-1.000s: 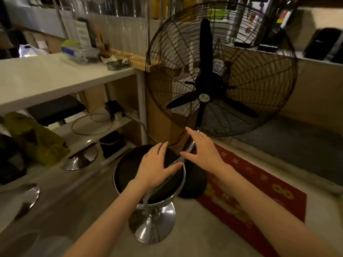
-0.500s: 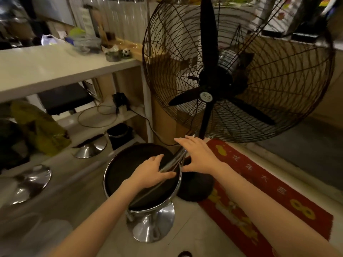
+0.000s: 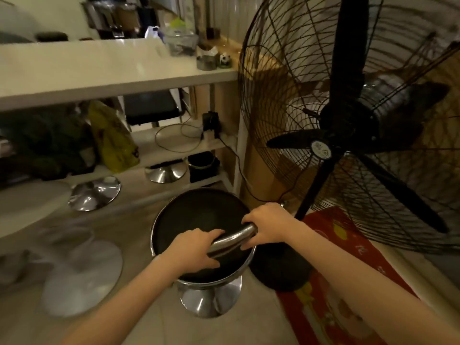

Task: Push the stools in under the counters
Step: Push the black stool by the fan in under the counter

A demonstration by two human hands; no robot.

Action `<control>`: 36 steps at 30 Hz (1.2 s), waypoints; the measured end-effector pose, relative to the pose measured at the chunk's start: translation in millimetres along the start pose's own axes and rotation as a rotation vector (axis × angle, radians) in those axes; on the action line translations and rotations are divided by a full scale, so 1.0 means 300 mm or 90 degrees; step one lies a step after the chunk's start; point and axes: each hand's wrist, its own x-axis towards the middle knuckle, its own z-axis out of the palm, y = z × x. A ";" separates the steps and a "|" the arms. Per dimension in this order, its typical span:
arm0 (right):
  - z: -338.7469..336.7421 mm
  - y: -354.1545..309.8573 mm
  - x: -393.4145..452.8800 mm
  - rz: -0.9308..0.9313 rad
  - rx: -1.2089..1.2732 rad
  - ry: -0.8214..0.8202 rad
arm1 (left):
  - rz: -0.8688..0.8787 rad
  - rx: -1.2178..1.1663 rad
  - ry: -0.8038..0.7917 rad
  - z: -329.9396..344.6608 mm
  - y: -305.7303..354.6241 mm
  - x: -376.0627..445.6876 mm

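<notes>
A bar stool with a round black seat (image 3: 199, 215) and a chrome backrest bar (image 3: 234, 239) stands on its chrome base (image 3: 211, 300) in front of the white counter (image 3: 104, 78). My left hand (image 3: 196, 247) grips the left part of the chrome bar. My right hand (image 3: 268, 225) grips the bar's right end. The stool stands just short of the counter's right leg (image 3: 240, 150). Two chrome stool bases (image 3: 94, 192) (image 3: 165, 171) sit under the counter, and a black square seat (image 3: 149, 108) shows beneath the top.
A large black pedestal fan (image 3: 348, 125) stands close on the right, its round base (image 3: 281, 270) touching a red mat (image 3: 343, 282). A yellow bag (image 3: 112, 140), cables and a black box lie on the counter's lower shelf. Another pale stool base (image 3: 82, 277) is at left.
Both hands went from resting flat on the stool's bar to curling round it. The view has moved closer to the counter and the fan.
</notes>
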 end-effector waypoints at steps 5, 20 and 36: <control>0.003 0.024 0.014 -0.081 -0.062 -0.005 | -0.098 0.084 0.098 0.048 0.032 -0.023; 0.044 0.082 0.066 -0.071 -0.156 0.096 | -0.184 0.230 0.184 0.025 0.051 0.038; -0.005 0.128 0.455 -0.079 -0.168 0.168 | -0.225 0.241 0.229 -0.086 -0.262 0.219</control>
